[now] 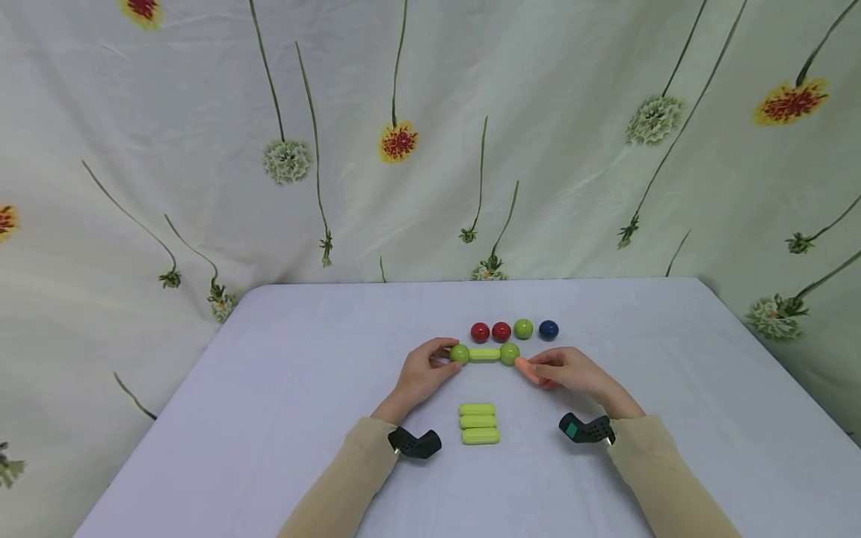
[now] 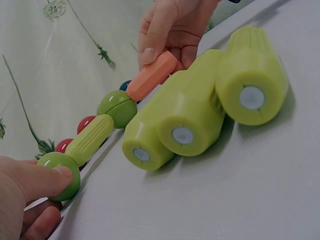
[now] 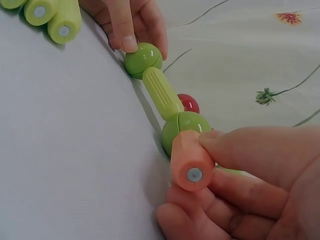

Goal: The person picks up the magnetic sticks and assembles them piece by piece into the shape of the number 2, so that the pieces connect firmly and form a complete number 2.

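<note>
My left hand [image 1: 418,377] pinches a green ball [image 2: 56,172] between thumb and fingers. A yellow-green ribbed stick [image 1: 485,354] joins that ball to a second green ball [image 1: 509,353] on the right. In my right hand [image 1: 580,372] is an orange stick [image 2: 151,76], pinched by thumb and fingers. One end of it meets the second green ball, and it slants toward the near side in the head view. A round grey metal disc [image 3: 194,174] shows in the stick's free end in the right wrist view.
Behind the joined pieces, two red balls [image 1: 480,332], a green ball [image 1: 523,329] and a dark blue ball [image 1: 548,330] stand in a row. Between the forearms, three yellow-green sticks [image 1: 478,423] lie side by side on the white-covered table [image 1: 269,463]. A flowered cloth [image 1: 572,187] hangs behind.
</note>
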### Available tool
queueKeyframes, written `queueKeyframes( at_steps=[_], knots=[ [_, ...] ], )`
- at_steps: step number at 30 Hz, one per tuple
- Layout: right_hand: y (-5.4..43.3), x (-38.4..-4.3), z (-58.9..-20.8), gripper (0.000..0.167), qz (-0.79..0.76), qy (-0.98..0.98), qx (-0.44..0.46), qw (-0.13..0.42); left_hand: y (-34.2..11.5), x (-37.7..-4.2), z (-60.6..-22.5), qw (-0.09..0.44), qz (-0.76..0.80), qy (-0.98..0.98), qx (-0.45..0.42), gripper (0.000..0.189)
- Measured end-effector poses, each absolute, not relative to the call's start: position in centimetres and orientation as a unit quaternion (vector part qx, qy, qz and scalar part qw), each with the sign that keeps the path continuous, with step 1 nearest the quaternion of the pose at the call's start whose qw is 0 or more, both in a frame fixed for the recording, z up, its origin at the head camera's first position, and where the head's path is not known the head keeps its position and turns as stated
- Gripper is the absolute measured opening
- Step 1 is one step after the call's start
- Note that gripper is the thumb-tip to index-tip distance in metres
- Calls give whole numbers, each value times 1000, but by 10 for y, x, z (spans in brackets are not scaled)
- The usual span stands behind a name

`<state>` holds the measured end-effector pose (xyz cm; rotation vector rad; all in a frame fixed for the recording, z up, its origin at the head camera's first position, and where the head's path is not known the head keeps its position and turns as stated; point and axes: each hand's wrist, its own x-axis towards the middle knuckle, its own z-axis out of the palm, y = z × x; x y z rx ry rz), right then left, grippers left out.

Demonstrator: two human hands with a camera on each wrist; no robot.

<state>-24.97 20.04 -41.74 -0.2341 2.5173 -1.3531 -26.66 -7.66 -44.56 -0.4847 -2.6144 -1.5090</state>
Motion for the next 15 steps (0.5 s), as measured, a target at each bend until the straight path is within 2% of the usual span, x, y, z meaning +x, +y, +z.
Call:
queueKeyframes(
  at_steps=[15],
  knots=[
    [190, -248, -421, 43, -524, 839, -51, 138, -77, -266, -444, 45, -491, -855, -160, 35]
  ],
)
